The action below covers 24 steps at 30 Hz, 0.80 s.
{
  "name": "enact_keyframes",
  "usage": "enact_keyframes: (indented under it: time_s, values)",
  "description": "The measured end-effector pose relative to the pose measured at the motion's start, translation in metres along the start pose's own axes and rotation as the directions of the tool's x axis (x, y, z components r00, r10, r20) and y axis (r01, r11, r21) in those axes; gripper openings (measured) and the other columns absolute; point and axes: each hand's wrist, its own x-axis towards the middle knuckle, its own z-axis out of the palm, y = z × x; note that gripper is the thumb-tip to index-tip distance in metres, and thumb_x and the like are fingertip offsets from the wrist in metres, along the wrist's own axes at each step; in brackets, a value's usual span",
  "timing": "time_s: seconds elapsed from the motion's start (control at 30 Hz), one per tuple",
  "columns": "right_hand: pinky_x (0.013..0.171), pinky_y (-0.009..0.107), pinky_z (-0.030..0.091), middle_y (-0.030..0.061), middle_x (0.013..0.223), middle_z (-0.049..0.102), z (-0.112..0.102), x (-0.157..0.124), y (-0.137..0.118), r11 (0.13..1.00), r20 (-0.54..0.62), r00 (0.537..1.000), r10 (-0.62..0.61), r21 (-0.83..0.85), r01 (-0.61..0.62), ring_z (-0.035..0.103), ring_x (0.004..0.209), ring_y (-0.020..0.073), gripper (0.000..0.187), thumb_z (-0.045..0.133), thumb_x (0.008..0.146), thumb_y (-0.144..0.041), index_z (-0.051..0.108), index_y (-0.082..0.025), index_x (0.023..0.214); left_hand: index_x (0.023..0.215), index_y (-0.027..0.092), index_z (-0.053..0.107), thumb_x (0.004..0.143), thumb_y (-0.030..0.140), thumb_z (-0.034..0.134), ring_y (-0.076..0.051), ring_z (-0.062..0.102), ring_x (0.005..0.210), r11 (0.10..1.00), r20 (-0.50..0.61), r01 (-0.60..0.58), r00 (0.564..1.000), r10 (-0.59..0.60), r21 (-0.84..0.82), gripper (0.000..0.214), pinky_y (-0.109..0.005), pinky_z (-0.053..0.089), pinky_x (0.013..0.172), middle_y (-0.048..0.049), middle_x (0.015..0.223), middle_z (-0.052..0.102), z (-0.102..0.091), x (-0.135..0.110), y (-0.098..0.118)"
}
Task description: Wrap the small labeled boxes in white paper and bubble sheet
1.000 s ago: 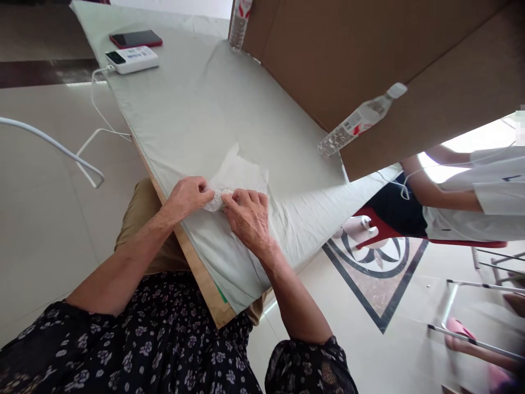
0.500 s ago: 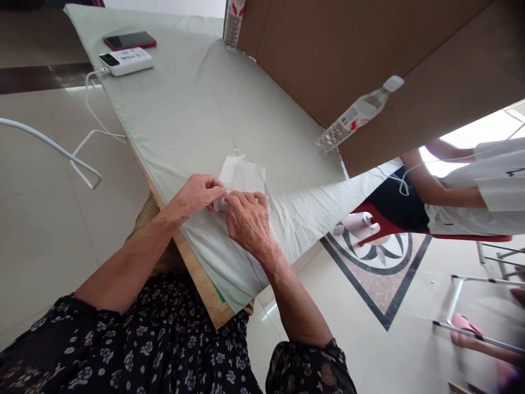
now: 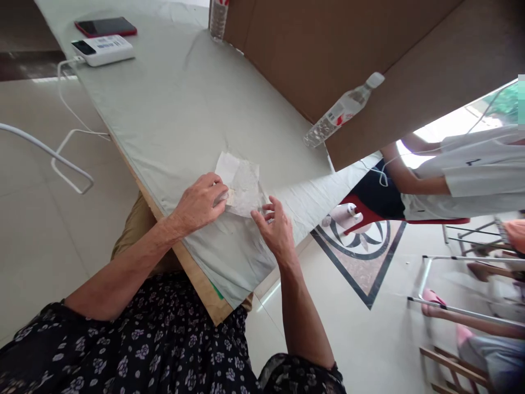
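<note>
A thin, crinkled, see-through plastic packet (image 3: 247,189) with a white panel at its upper left lies on the cloth-covered table near the corner closest to me. My left hand (image 3: 200,200) is closed at the packet's left edge, its thumb and fingers pinching there; the exact grip is partly hidden. Something small and pale yellowish shows at the packet beside these fingertips. Off the packet's lower right corner, my right hand (image 3: 276,227) has its fingers apart and curved, holding nothing, with the thumb tip close to the packet's edge.
A tall cardboard sheet (image 3: 311,49) stands across the table, with a clear bottle (image 3: 342,112) leaning at its near end and another bottle (image 3: 219,22) at its far end. A phone (image 3: 106,26) and a white cabled device (image 3: 104,50) lie far left. A seated person (image 3: 426,175) is at right.
My right hand has let go of the packet and moved right, its fingers spreading. The packet now lies flatter and more exposed. My left hand stays at its left edge. The whole view has shifted slightly.
</note>
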Motion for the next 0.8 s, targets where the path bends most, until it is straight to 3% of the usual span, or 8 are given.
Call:
enact_keyframes:
  time_s: [0.1,0.2,0.37,0.53,0.7,0.8]
  values:
    - [0.079,0.042,0.053,0.0114,0.107,0.074,0.014,0.014,-0.003,0.998,0.059,0.997,0.05,-0.032,-0.048,0.067,0.076,0.0224,0.083,0.066,0.086,-0.066,0.049,-0.013,0.148,0.1,0.019,0.073,0.093,0.021,0.055,-0.023,0.063,0.105,1.0,0.02,-0.027,0.999,0.027,-0.002,0.019,-0.034,0.055,0.09,-0.0104,0.111,0.067,0.0,0.0,-0.002]
    - [0.078,0.04,0.052,0.01,0.099,0.073,0.029,0.027,-0.007,1.0,0.002,1.0,0.017,-0.009,-0.017,0.067,0.08,0.0243,0.087,0.066,0.086,-0.068,0.047,-0.013,0.15,0.101,0.019,0.073,0.094,0.022,0.055,-0.022,0.063,0.102,0.999,0.054,-0.028,0.998,0.026,0.022,0.02,-0.033,0.055,0.088,-0.0102,0.111,0.065,-0.002,0.001,-0.002]
    - [0.082,0.042,0.053,0.0147,0.118,0.071,0.029,0.03,0.008,0.999,-0.135,0.99,0.037,0.021,-0.034,0.063,0.078,0.021,0.085,0.066,0.084,-0.069,0.046,-0.018,0.15,0.102,0.019,0.074,0.096,0.024,0.054,-0.021,0.063,0.099,0.999,0.056,-0.029,0.998,0.028,0.015,0.022,-0.033,0.055,0.088,-0.0101,0.111,0.064,-0.001,0.0,-0.002]
    - [0.082,0.042,0.053,0.0128,0.109,0.073,0.022,0.033,0.003,0.998,0.005,0.998,0.06,-0.011,-0.06,0.066,0.082,0.0234,0.087,0.071,0.08,-0.069,0.052,-0.016,0.145,0.104,0.019,0.073,0.094,0.023,0.055,-0.022,0.063,0.102,1.0,0.043,-0.005,0.999,0.005,-0.006,0.021,-0.033,0.055,0.089,-0.0097,0.111,0.063,0.004,-0.001,-0.004]
    - [0.075,0.038,0.054,-0.0028,0.07,0.061,0.015,0.037,-0.01,0.984,0.188,0.972,0.143,0.081,-0.16,0.064,0.073,0.0227,0.087,0.069,0.082,-0.062,0.048,-0.01,0.147,0.105,0.019,0.073,0.095,0.024,0.054,-0.022,0.063,0.102,1.0,0.059,-0.004,0.998,0.005,-0.025,0.022,-0.034,0.055,0.09,-0.0102,0.114,0.062,0.004,-0.001,-0.005]
    - [0.07,0.036,0.054,-0.0051,0.065,0.057,0.015,0.035,-0.009,0.972,0.199,0.966,0.168,0.131,-0.196,0.063,0.069,0.0219,0.086,0.067,0.084,-0.061,0.045,-0.009,0.15,0.106,0.019,0.072,0.096,0.024,0.054,-0.022,0.063,0.101,0.999,0.046,-0.007,0.999,0.008,-0.033,0.021,-0.034,0.055,0.089,-0.0099,0.114,0.062,0.005,-0.002,-0.005]
